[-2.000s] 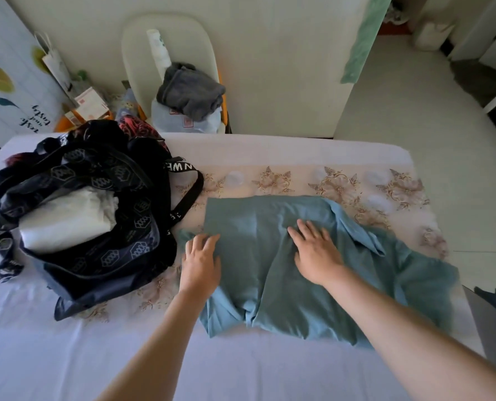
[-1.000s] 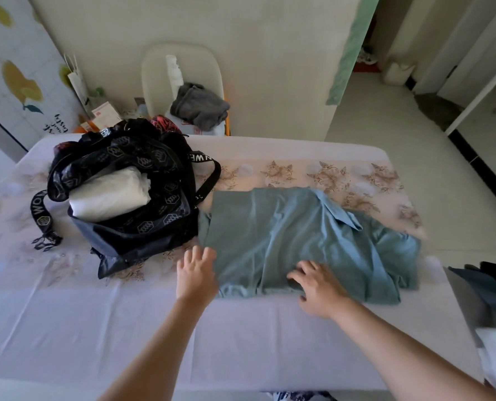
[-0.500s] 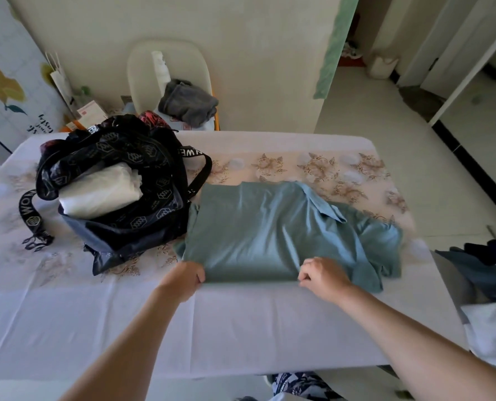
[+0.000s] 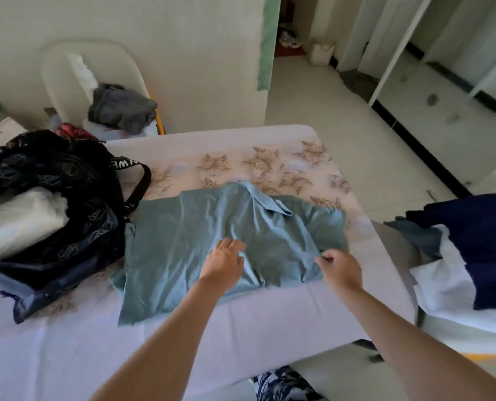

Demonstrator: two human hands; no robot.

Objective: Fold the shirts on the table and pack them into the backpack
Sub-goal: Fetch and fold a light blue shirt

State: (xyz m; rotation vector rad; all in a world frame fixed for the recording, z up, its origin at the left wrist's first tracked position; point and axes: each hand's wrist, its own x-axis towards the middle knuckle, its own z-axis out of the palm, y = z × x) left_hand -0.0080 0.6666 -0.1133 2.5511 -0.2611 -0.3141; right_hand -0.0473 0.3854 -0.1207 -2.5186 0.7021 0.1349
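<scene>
Setting: a room in a home. Evidence: a table [image 4: 270, 319] under a floral cloth at centre. A white chair [image 4: 67, 62] carries a grey garment [image 4: 122, 110] at 11 o'clock. A pale floor [image 4: 342, 125] runs to a doorway [image 4: 291, 24] at 12 o'clock. Stacked clothing [image 4: 472, 241] lies at 3 o'clock.

I see both forearms bare | left hand [image 4: 223, 263] and right hand [image 4: 341, 269] bare too | dark blue and white leafy cloth [image 4: 281, 383] down low | worn or not, I cannot tell
</scene>
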